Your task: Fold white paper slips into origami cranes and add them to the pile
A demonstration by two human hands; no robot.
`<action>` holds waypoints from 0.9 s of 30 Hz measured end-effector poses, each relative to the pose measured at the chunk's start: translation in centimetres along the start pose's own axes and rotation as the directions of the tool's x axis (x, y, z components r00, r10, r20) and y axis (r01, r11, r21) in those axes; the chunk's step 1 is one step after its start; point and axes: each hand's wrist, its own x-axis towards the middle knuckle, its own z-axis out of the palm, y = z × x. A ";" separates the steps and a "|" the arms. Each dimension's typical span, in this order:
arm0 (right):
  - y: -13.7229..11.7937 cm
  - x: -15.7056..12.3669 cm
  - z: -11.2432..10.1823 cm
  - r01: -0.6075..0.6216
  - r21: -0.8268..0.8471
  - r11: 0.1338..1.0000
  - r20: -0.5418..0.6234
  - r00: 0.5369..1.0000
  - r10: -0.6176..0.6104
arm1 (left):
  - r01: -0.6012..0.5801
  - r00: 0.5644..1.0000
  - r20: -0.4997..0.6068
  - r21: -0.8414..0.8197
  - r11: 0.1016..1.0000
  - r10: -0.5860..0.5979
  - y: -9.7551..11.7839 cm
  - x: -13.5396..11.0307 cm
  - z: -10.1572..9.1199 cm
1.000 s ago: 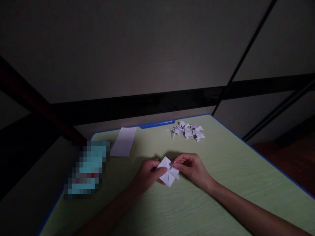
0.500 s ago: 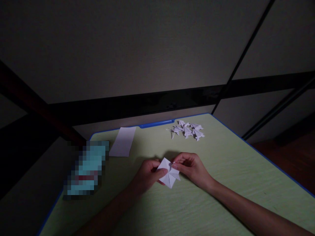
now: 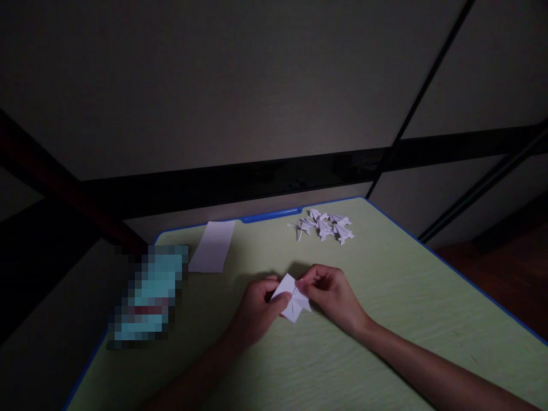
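A: ok so I'm standing right here, what's in those hands?

B: a small piece of folded white paper (image 3: pixel 294 313), roughly square with crease lines meeting near the middle. It's in front of the person, over the near-middle part of the pale green table (image 3: pixel 398 285). Can't tell if its lower tip touches the tabletop.

A: and the grip?

B: left hand (image 3: pixel 259 303) has it clamped by the left side, thumb flat on top, fingers tucked underneath. Right hand (image 3: pixel 333 292) is pinching the upper right edge, thumb and forefinger together on it. The other right fingers are curled in, kinda hard to see.

A: what else is on there?

B: past the right hand, near the far edge, there's a bunch of pointy folded white figures (image 3: pixel 325 226) sitting close together, with a thin curved white strip (image 3: pixel 299 234) just left of them. Over on the far left a plain white sheet (image 3: pixel 213 248) lies flat.

A: and that teal thing (image 3: pixel 156 285) beside the sheet?

B: just blocky teal with a reddish band lol, can't make out what it is. Table's got blue edging (image 3: pixel 483 294) too.
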 end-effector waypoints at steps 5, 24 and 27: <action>-0.1 0.1 0.0 -0.022 0.012 1.000 -0.031 0.999 0.023 | 0.044 0.999 -0.003 -0.030 0.999 -0.044 0.2 -0.2 0.0; 0.0 -0.1 0.3 -0.025 0.006 1.000 -0.018 1.000 0.025 | 0.076 0.997 0.024 -0.031 0.997 -0.075 0.9 -0.3 0.2; -0.1 -0.1 0.4 -0.019 -0.015 1.000 -0.023 1.000 0.019 | 0.077 0.997 0.013 -0.032 0.996 -0.077 0.8 -0.2 0.3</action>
